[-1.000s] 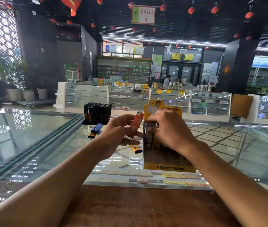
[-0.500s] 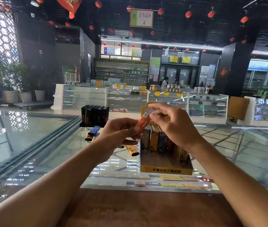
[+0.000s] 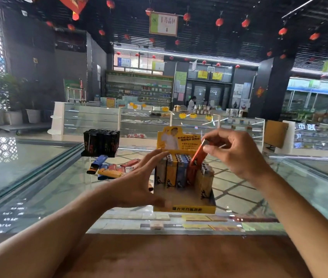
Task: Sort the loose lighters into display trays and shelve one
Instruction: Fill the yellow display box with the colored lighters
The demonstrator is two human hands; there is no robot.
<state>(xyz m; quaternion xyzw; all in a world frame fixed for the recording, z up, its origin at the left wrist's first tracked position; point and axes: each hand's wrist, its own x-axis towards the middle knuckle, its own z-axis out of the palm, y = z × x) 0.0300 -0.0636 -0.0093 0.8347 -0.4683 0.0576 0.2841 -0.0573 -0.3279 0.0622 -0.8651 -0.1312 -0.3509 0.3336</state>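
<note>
A yellow display tray (image 3: 191, 209) with a printed back card stands on the glass counter, holding several upright lighters in yellow, blue and orange. My right hand (image 3: 233, 153) pinches the top of an orange lighter (image 3: 198, 155), tilted, its lower end down among the lighters in the tray. My left hand (image 3: 139, 183) lies with straight fingers against the tray's left side and front corner. Several loose lighters (image 3: 111, 169), blue, yellow and orange, lie on the glass left of the tray. A black display tray (image 3: 101, 143) full of dark lighters stands behind them.
The glass counter (image 3: 39, 187) runs left and right, with a metal seam on the left. A wooden ledge (image 3: 169, 255) lies nearest me. Across the aisle stand more glass showcases (image 3: 139, 121), shelves, potted plants and a person far off.
My right hand took the orange lighter from my left hand and carried it right and down into the yellow tray. My left hand let go and moved against the tray's side.
</note>
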